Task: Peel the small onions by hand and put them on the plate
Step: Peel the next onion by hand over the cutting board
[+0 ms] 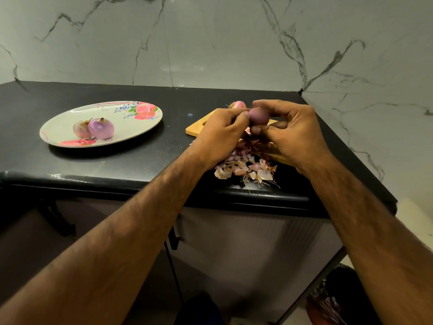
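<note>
1. A small purple onion (259, 116) is held at centre right of the frame, above a wooden cutting board (199, 130).
2. The right hand (293, 137) is curled round it, with fingers over the top and the thumb beneath.
3. The left hand (220, 134) is closed against its left side, with the thumb tip pressed to it.
4. Two plated onions (101, 128) are seen touching each other on the floral plate (121, 118) at the left, on the black table (117, 160).
5. A rooted onion (238, 104) is seen just behind the hands, and a heap of peels (243, 166) is spread beneath them.
</note>
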